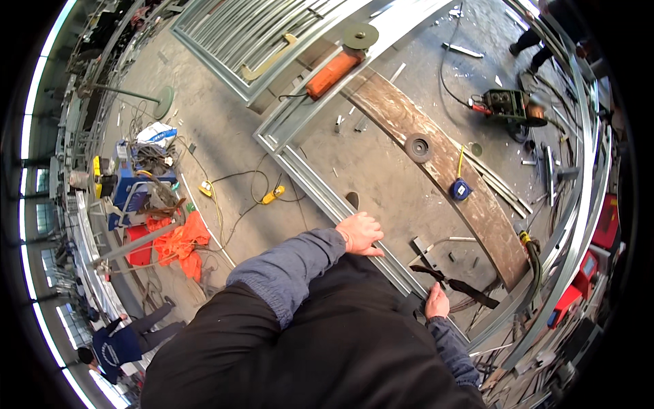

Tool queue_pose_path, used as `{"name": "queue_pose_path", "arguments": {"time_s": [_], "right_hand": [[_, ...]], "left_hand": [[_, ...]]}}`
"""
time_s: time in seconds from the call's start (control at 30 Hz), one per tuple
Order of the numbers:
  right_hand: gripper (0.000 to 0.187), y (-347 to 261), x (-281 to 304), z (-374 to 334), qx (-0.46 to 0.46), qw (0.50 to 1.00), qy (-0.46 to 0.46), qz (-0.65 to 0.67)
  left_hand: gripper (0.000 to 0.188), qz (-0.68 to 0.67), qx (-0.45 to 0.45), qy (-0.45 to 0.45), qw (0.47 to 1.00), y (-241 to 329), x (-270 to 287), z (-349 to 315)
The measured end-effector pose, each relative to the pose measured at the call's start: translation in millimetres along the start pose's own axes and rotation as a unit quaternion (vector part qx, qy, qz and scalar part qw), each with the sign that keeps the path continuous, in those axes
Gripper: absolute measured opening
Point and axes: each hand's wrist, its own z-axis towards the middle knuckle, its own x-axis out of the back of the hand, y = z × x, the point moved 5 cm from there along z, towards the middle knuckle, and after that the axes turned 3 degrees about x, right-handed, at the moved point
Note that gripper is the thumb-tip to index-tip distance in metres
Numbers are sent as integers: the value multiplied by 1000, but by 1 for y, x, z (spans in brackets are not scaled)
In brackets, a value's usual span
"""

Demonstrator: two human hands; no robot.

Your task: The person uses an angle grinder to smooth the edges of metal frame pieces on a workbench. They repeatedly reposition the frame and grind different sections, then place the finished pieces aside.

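My left hand [359,234] is closed over a silver metal rail [315,184] of a large frame, its fingers bent across the top. Farther along the same rail, at the lower right, is my right hand [437,302]. Its fingers are pressed together beside the rail, and whatever they may hold is hidden. Close to that hand lies a black strap [470,292]. At the frame's far corner an orange angle grinder [334,73] rests with its disc [361,36] upward.
A worn brown plank [470,211] carries a grinding disc [418,147] and a blue tape measure [460,189]. A wire-feed machine [507,105] stands at the far right. Cables and a yellow socket [273,195] lie left. People stand at far right and lower left [126,347].
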Motion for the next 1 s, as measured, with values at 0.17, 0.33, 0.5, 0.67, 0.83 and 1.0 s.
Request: {"name": "queue_pose_path", "arguments": {"time_s": [0.17,0.33,0.5,0.67,0.83,1.0], "right_hand": [[58,-15,-9,3,-21,999,38,-27],[52,-23,-6,2,17,996,57,-67],[50,-24,-3,14,18,999,-13,-23],[49,-25,-6,28,26,989,-145,-10],[40,-39,0,12,193,977,-85,2],[77,-43,-5,35,258,915,-305,-52]], "left_hand": [[49,-43,4,-9,999,-5,0,4],[50,-67,-1,-22,998,-12,-6,4],[49,-89,0,-25,996,-15,-11,4],[49,-81,-2,-41,996,-19,-14,4],[50,-66,14,-59,996,-15,-12,3],[52,-41,13,-146,988,-14,-20,11]]}}
